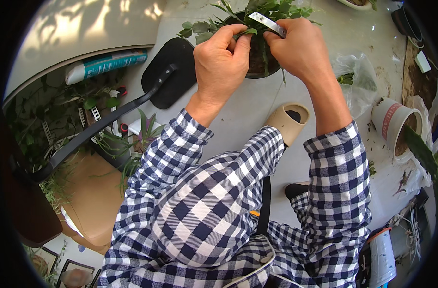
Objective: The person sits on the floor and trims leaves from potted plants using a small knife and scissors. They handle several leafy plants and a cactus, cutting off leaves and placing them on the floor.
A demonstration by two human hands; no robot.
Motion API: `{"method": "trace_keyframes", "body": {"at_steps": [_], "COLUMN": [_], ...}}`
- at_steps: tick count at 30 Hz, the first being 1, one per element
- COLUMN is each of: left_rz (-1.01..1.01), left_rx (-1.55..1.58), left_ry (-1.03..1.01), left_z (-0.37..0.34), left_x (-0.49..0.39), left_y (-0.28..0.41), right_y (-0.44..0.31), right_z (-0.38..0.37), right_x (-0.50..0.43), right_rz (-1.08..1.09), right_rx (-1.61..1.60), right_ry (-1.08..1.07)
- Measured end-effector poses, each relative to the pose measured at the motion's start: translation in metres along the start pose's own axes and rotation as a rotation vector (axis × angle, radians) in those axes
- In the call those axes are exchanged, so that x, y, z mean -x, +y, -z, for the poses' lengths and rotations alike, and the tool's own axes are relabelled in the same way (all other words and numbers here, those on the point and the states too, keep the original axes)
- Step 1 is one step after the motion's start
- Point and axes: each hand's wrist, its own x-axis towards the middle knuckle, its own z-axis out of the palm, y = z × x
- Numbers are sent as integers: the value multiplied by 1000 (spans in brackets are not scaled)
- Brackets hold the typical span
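At the top of the view stands a dark round plant pot [259, 76] holding a leafy plant [201, 27] with flat, notched green segments, like a holiday cactus. My left hand [222, 66] pinches a small green stem segment [251, 31] between thumb and forefinger over the pot's left side. Over its right side, my right hand [301, 48] grips a short, flat metal blade [265, 22] that points up and left above the foliage. The blade's handle is hidden inside my fist. Both hands partly cover the pot and stems.
Right of me are a clear plastic bag [359, 84] with greenery and a tipped white pot [392, 124] of soil. A black plate on a bent arm [170, 72] extends from the left. A beige clog [289, 120] is on my foot. Several plants grow beside a tan seat [96, 194].
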Motion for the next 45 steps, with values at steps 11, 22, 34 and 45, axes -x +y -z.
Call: {"method": "trace_keyframes", "body": {"at_steps": [11,22,34,45], "left_rz": [71,233,139,92], "left_rx": [77,191,280,160], "left_ry": [111,23,-14,-140], "left_z": [-9,-25,-31,-29], "left_x": [24,33,22,16], "left_y": [2,-5,-20,-30], "right_y": [-12,-11,-17,-20], "right_z": [14,10,11,7], "right_x": [-12,0,4,7], "right_rz": [-247,-282,-405,-626], "right_rx": [-81,-206,-309,-769], "right_ry": [-208,-201,-233,-168]}}
